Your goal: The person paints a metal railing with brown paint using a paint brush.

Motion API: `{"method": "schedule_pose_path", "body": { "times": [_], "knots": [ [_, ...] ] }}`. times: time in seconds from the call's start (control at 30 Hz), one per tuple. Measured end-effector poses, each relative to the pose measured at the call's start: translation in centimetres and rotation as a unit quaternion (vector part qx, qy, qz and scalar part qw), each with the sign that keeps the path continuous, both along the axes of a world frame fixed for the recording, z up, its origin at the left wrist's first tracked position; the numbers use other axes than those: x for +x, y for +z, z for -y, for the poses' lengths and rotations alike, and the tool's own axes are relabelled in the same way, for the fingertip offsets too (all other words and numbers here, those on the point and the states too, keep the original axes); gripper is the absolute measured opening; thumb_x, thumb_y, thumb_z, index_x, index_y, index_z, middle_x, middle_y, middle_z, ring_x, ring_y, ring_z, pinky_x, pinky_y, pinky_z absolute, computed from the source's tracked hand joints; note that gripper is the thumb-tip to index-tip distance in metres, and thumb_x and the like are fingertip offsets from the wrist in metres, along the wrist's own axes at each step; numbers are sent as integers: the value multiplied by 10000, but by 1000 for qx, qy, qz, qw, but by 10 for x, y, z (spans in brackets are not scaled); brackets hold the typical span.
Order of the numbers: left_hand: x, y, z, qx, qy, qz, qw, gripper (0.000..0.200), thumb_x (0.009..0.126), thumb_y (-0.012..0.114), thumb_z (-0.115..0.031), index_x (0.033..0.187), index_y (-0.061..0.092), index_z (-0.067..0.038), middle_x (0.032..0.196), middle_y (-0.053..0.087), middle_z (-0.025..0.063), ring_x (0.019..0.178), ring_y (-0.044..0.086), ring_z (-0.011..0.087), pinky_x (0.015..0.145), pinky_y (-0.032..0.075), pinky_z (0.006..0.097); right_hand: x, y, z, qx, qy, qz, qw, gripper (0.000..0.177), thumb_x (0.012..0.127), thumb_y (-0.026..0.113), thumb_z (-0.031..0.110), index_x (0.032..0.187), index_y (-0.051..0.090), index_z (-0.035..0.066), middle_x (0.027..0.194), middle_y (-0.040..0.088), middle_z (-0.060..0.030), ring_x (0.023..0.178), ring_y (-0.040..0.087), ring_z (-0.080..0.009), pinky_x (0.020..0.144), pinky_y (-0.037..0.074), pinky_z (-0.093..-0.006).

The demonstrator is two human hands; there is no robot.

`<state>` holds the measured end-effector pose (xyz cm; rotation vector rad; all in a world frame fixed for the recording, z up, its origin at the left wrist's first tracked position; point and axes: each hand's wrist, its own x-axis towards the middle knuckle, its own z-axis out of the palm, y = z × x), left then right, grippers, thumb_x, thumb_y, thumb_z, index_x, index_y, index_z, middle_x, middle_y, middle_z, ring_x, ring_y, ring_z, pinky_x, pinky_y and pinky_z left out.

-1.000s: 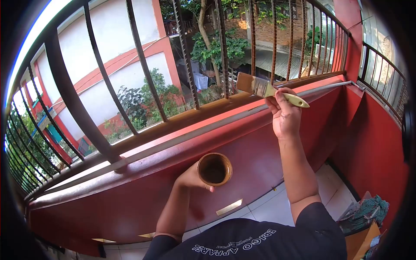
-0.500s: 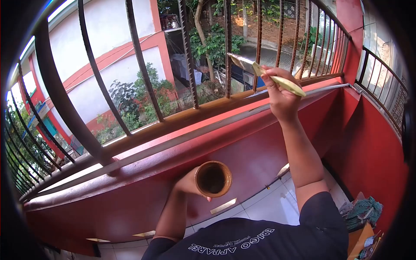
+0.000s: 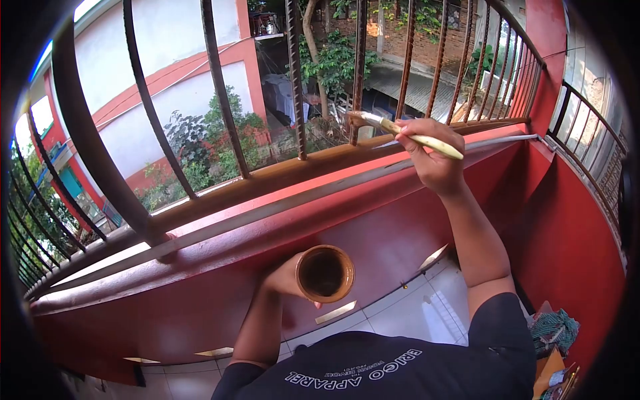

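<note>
My right hand (image 3: 433,152) is closed round the pale handle of a flat paintbrush (image 3: 437,145), whose bristles point left. The bristle tips overlap a vertical bar (image 3: 358,80) of the metal railing, low down near its bottom rail (image 3: 333,152). Lower in the view, my left hand (image 3: 285,277) wraps round the side of a brown cup (image 3: 325,299). Its mouth faces up toward me, showing a dark inside. The cup is held in front of the red wall, below the ledge.
Under the railing runs a red ledge (image 3: 220,233) above a red parapet wall (image 3: 387,233). White floor tiles (image 3: 400,313) lie below. At the lower right sits a green patterned cloth bundle (image 3: 555,331). Plants (image 3: 227,137) and a white-and-red building (image 3: 180,80) stand beyond the bars.
My right hand has lowered the paintbrush, bringing its bristles down along the bar toward the bottom rail. The left hand and cup stay nearly in place.
</note>
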<state>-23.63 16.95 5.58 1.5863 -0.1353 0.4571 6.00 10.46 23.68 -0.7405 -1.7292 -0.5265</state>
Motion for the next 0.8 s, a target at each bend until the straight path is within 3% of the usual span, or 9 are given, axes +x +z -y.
{"method": "schedule_pose_path", "body": {
  "times": [0.13,0.2,0.3,0.4,0.47,0.63,0.73,0.8],
  "knots": [
    [-1,2,-1,13,3,-6,1000,962,502,999,-174,1314,502,-41,1199,616,45,1085,564,132,941,481,338,1,57,-5,156,-66,46,984,112,821,740,-8,911,684,25,926,733,-127,855,726,-219,734,584,-294],
    [-3,1,0,1,0,-11,1000,956,506,997,-169,1313,502,-42,1194,617,44,1082,563,129,935,484,335,-4,55,-2,162,-73,79,981,128,808,737,-17,914,687,35,938,733,-118,871,726,-239,752,593,-314],
    [-2,2,0,16,-1,2,1000,946,518,992,-162,1317,500,-42,1194,616,42,1075,563,128,934,484,332,-4,0,2,74,-101,162,979,222,716,742,-21,917,689,58,975,717,-105,896,720,-267,792,601,-356],
    [-1,5,1,9,-8,-3,1000,952,515,993,-165,1318,498,-40,1196,616,44,1071,566,129,934,485,334,-9,-32,11,10,-74,192,979,206,703,737,-30,887,685,47,915,714,-102,886,720,-262,796,601,-355],
    [-1,4,0,3,-6,-4,1000,959,510,995,-167,1319,498,-37,1199,617,47,1072,568,130,934,485,334,-3,-21,13,-12,-56,136,989,184,723,739,-44,875,681,42,882,716,-109,853,722,-255,784,602,-338],
    [-1,0,0,22,2,2,1000,964,507,995,-163,1322,496,-35,1202,620,51,1080,568,131,939,484,334,2,61,2,119,-77,106,984,160,784,731,-38,918,687,38,898,722,-119,857,730,-243,694,586,-304],
    [-2,2,1,22,0,11,1000,959,514,992,-160,1324,494,-35,1203,620,53,1083,569,133,943,484,336,-5,52,-1,141,-67,136,978,179,766,739,-34,918,692,48,908,724,-106,865,729,-248,698,583,-308],
    [-2,3,2,13,-1,15,1000,960,515,992,-162,1325,493,-35,1210,617,55,1087,569,134,948,484,338,-7,17,8,46,-73,167,982,213,724,753,-43,907,690,47,909,724,-96,869,727,-256,719,589,-317]
  ]
}}
